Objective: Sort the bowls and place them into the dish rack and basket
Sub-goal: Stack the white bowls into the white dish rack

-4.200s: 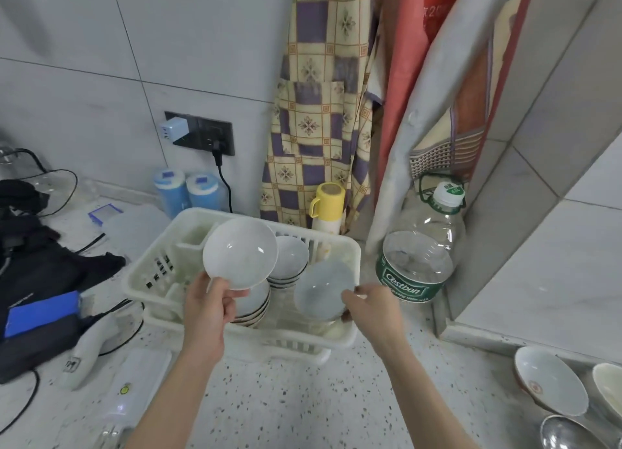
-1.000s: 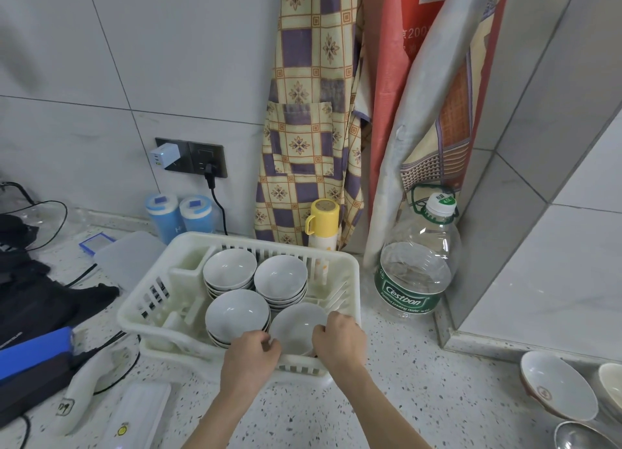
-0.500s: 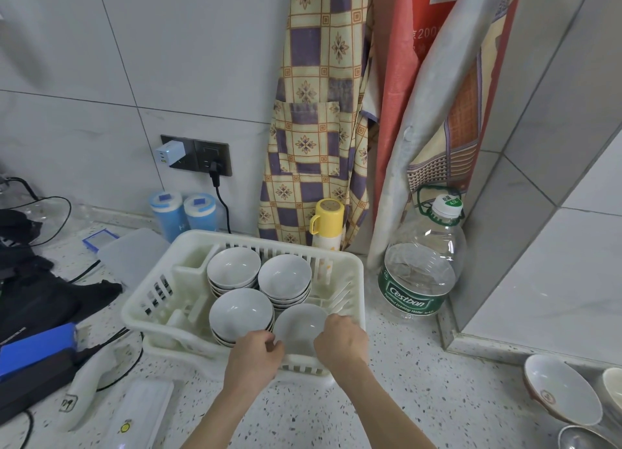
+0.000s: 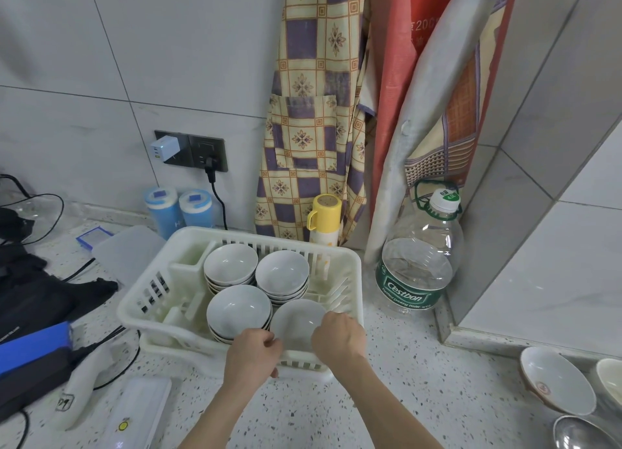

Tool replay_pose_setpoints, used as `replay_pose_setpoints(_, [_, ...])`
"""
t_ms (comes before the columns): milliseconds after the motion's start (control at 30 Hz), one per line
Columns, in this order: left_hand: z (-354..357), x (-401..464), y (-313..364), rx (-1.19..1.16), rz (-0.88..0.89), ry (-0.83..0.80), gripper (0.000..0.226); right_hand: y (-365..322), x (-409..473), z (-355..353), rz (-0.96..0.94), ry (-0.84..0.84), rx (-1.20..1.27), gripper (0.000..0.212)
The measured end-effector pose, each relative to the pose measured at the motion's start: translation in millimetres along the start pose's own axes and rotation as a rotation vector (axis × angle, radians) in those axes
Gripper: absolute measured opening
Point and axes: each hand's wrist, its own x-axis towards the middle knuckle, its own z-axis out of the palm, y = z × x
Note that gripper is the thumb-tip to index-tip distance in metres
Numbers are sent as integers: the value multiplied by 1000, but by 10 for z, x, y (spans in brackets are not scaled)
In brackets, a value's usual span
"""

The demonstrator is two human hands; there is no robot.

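Note:
A white plastic dish rack [image 4: 161, 320] stands on the speckled counter. It holds several stacks of white bowls: back left [image 4: 230, 263], back right [image 4: 282, 272], front left [image 4: 238, 307]. A single white bowl [image 4: 295, 319] sits at the front right. My left hand [image 4: 251, 354] pinches that bowl's near left rim. My right hand [image 4: 338, 339] grips its right rim. Both hands reach over the rack's front wall.
A large clear water bottle [image 4: 417, 263] stands right of the rack, a yellow-capped flask [image 4: 323, 221] behind it. Tilted bowls [image 4: 555, 381] and a metal bowl [image 4: 582, 433] lie at the far right. Black cloth [image 4: 37, 290], cables, blue canisters [image 4: 178, 211] and white devices [image 4: 134, 411] crowd the left.
4.2 s ago each hand held a bowl above the rack. Since one second ago both hands have stayed on the front right bowl, barely moving.

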Motion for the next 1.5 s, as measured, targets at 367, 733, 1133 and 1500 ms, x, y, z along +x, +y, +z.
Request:
replay_pose_setpoints(367, [17,31,-26,-69,-45,-27,35,-16,-30,-18,-6,19,-17,30])
replay_pose_setpoints(733, [66,-43,-20,-126,-55,28,15,58,-119,50,-132,255,248,29])
replay_pose_setpoints(1133, [133,-412,253,-279,94,233,28,602,-677,-135,-116,252,1261,33])
replay_pose_setpoints(1500, [1175,-887,1078,-388,221,-88,13,1987,-1466,-108,80,-293,664,32])
